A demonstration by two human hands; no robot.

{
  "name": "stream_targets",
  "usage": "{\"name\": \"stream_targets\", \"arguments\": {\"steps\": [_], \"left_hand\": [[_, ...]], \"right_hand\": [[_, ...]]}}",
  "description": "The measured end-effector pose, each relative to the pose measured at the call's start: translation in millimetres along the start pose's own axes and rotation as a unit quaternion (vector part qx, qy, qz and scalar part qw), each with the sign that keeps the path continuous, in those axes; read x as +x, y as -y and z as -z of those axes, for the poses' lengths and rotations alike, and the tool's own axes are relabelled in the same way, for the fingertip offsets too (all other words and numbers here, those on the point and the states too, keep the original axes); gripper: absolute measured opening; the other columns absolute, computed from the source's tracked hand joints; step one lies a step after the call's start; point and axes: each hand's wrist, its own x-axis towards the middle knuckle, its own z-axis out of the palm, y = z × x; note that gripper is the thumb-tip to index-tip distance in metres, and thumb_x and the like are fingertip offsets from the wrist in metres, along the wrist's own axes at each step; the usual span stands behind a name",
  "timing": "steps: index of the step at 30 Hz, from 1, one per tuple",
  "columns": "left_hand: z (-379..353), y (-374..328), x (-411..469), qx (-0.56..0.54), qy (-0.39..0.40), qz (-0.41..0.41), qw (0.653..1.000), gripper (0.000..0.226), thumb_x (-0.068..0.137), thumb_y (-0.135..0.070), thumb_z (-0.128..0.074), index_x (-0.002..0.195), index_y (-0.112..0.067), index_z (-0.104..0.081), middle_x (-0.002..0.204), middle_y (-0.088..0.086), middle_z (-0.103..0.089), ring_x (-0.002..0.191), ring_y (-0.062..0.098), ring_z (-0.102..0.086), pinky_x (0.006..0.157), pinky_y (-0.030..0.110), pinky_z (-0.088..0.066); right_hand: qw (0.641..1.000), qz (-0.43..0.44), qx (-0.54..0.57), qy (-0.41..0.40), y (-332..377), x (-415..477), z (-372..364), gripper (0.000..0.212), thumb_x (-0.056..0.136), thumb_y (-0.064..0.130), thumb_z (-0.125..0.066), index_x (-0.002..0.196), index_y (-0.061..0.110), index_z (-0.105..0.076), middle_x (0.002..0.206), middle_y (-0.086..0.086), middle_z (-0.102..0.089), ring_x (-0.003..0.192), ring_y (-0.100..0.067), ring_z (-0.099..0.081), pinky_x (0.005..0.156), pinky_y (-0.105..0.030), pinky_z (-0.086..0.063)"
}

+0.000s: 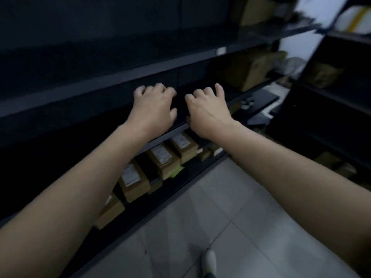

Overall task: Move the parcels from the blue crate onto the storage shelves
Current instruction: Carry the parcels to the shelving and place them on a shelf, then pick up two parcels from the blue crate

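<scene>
Both of my arms reach into the dark storage shelves (100,82), at the middle level. My left hand (154,105) and my right hand (206,109) sit side by side with the fingers curled. They grip the two ends of a black parcel (180,106), which barely stands out from the dark shelf. The parcel is just above the middle shelf's front edge (160,138). No blue crate shows in this view.
Several brown labelled boxes (164,159) line the bottom shelf under my arms. Larger cartons (251,71) stand further right on the same rack. Another black shelf unit (331,101) stands at the right. Grey floor tiles (230,217) and my shoe (209,261) lie below.
</scene>
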Motion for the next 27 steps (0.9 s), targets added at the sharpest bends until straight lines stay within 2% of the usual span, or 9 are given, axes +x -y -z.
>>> {"name": "stream_targets", "arguments": {"steps": [5, 11, 19, 27], "left_hand": [[47.8, -121.9, 15.9, -0.015, -0.075, -0.163, 0.984, 0.045, 0.091, -0.031, -0.054, 0.132, -0.014, -0.048, 0.131, 0.012, -0.051, 0.122, 0.031, -0.045, 0.107, 0.044, -0.024], [60.6, -287.0, 8.5, -0.074, -0.126, -0.326, 0.934, 0.040, 0.088, -0.026, -0.056, 0.124, -0.009, -0.054, 0.124, 0.017, -0.053, 0.116, 0.037, -0.047, 0.100, 0.045, -0.027], [46.6, -549.2, -60.1, -0.209, -0.088, -0.530, 0.817, 0.041, 0.090, -0.027, -0.055, 0.127, -0.010, -0.054, 0.123, 0.014, -0.056, 0.115, 0.033, -0.050, 0.105, 0.043, -0.027], [34.5, -776.2, -166.6, -0.297, -0.010, -0.648, 0.701, 0.042, 0.091, -0.029, -0.054, 0.129, -0.012, -0.051, 0.125, 0.009, -0.055, 0.117, 0.028, -0.049, 0.104, 0.038, -0.028]], "right_hand": [[0.985, -0.153, -0.061, -0.040, -90.2, -90.1, 60.2, 0.047, 0.088, 0.033, -0.059, 0.128, 0.012, -0.048, 0.130, -0.014, -0.052, 0.124, -0.036, -0.043, 0.112, -0.055, -0.016], [0.927, -0.336, -0.162, -0.023, -188.2, -229.6, 94.5, 0.042, 0.091, 0.029, -0.055, 0.128, 0.010, -0.050, 0.126, -0.015, -0.055, 0.122, -0.037, -0.045, 0.113, -0.060, -0.013], [0.809, -0.552, -0.194, 0.062, -305.0, -454.7, 112.4, 0.041, 0.091, 0.035, -0.053, 0.125, 0.012, -0.051, 0.126, -0.013, -0.055, 0.124, -0.035, -0.044, 0.113, -0.056, -0.014], [0.667, -0.699, -0.224, 0.126, -380.4, -678.6, 131.1, 0.036, 0.092, 0.031, -0.054, 0.122, 0.012, -0.051, 0.126, -0.015, -0.054, 0.123, -0.035, -0.043, 0.110, -0.054, -0.021]]}}
